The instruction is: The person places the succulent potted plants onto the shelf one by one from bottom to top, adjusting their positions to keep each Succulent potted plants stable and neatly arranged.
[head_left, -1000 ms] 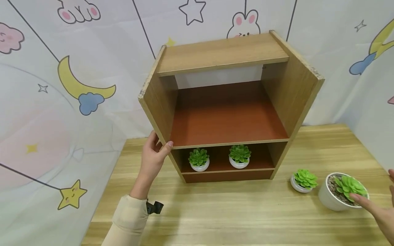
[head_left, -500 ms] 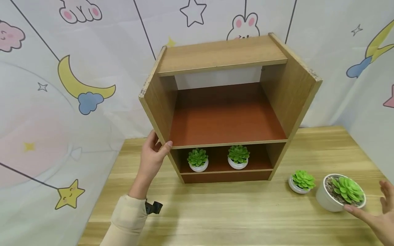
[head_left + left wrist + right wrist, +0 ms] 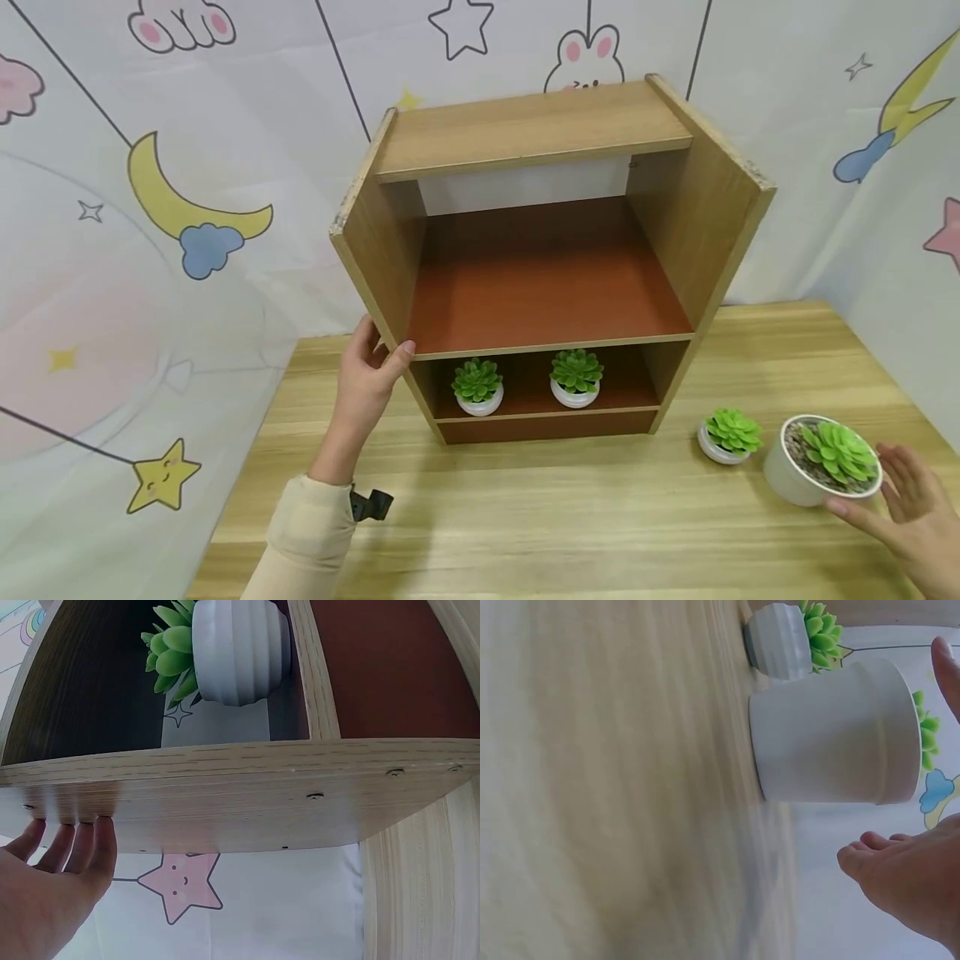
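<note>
My left hand [image 3: 360,387] grips the left side panel of a wooden shelf unit [image 3: 555,279], its thumb over the front edge. In the left wrist view its fingertips [image 3: 103,829] press against the panel's outer face. At the far right, my right hand [image 3: 911,521] is spread beside a large white pot [image 3: 787,479] holding a green succulent [image 3: 836,450] in gravel. The right wrist view shows thumb and fingers apart on either side of the rim, with a gap to the pot [image 3: 829,739]. A small potted succulent [image 3: 731,436] stands just left of it.
Two small potted succulents, one left [image 3: 478,387] and one right [image 3: 576,379], stand in the unit's lower compartment. The unit rests on a wood-grain table [image 3: 525,517]. Behind it hangs a white cloth [image 3: 300,100] with cartoon prints.
My right hand has come in from the right edge, moving left to the large pot's near right side. The left hand keeps its hold on the shelf unit. The head view has shifted slightly.
</note>
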Demonstrator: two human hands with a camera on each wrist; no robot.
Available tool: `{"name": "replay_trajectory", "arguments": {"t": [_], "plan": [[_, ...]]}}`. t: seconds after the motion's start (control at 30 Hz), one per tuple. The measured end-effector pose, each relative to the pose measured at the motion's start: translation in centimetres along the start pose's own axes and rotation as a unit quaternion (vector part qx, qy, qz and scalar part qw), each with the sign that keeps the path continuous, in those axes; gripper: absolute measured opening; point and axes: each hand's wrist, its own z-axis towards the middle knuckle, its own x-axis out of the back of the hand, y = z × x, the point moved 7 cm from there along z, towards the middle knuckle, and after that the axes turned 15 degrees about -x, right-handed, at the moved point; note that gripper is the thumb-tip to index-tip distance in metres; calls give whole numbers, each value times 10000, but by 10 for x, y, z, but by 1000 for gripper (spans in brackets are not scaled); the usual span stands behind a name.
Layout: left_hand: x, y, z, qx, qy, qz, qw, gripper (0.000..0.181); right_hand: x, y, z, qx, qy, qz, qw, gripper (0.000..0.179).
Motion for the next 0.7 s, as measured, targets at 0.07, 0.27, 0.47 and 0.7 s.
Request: {"name": "replay_trajectory", "arguments": {"t": [0.07, 0.27, 0.47, 0.7], "plan": [[1, 0, 0, 19, 18, 28, 10000, 56, -1, 4, 2, -166, -149, -34, 9997, 102], [0, -1, 1, 25, -5, 35, 10000, 55, 2, 13, 5, -455, -129, -145, 9988, 100], [0, 0, 0, -17, -14, 37, 10000, 56, 5, 16, 6, -467, 19, -84, 9989, 97], [1, 1, 0, -52, 9, 74, 10000, 56, 4, 16, 7, 0, -173, 437, 9989, 91]]}}
